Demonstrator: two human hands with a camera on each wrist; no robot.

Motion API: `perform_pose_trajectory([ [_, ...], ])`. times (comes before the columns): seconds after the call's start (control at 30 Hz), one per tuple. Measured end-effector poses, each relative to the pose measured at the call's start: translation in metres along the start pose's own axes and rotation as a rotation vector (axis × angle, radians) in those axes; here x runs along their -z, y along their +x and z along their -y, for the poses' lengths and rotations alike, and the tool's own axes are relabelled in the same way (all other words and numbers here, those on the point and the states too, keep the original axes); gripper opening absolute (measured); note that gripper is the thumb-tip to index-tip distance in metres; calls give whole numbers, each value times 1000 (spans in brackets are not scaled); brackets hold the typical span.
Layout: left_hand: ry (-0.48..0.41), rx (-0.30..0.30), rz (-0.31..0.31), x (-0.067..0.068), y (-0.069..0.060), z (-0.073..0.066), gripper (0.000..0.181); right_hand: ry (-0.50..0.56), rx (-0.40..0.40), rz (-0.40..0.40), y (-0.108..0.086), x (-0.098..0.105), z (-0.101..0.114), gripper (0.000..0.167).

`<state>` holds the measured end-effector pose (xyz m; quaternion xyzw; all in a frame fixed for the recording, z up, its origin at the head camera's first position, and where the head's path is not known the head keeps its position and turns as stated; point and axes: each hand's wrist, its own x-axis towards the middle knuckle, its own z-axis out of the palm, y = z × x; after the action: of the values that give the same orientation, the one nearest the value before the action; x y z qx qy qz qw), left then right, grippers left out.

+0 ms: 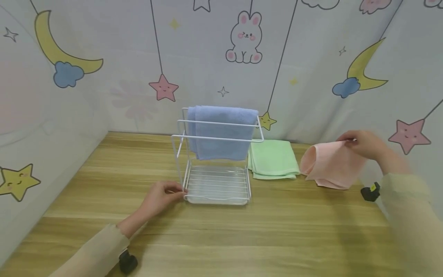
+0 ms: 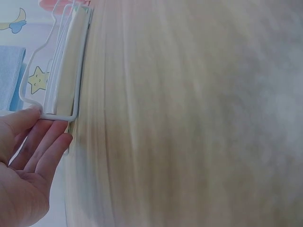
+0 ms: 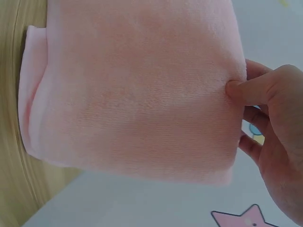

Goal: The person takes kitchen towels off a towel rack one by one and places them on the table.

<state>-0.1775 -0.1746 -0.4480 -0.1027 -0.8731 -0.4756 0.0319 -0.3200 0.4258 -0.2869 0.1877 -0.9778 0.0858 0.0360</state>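
Note:
A white wire rack (image 1: 218, 138) with a pale drip tray (image 1: 218, 201) in its base stands mid-table. My left hand (image 1: 162, 198) grips the rack's lower front left corner; in the left wrist view, thumb and fingers (image 2: 49, 144) pinch its white wire frame (image 2: 59, 117). Over the rack's back bar hangs a blue towel (image 1: 223, 132). On the right, my right hand (image 1: 363, 144) pinches the upper edge of a folded pink towel (image 1: 337, 163), which droops towards the table. In the right wrist view, the thumb (image 3: 241, 90) presses on the towel's face, with other fingers behind it.
A folded green towel (image 1: 275, 159) lies between the rack and the pink towel. Behind the wooden table (image 1: 221, 242) hangs a white curtain (image 1: 207, 50) printed with moons, stars and a rabbit. Both wrists carry a small black device.

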Motion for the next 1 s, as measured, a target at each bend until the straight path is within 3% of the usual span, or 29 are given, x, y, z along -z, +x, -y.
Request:
perform_pose_trajectory([
  [0.23,-5,18,-3,1,0,2,11,36,-36,17,22,-12,-3,29],
  [0.43,-36,22,18,0,-2,2,10,63,-5,-16,35,-23,-6,31],
  [0.7,-35,3,17,0,-1,1,10,111,-41,-1,39,-26,-3,31],
  [1.0,-13,2,14,1,-2,0,9,111,-44,-57,41,-32,-8,31],
])
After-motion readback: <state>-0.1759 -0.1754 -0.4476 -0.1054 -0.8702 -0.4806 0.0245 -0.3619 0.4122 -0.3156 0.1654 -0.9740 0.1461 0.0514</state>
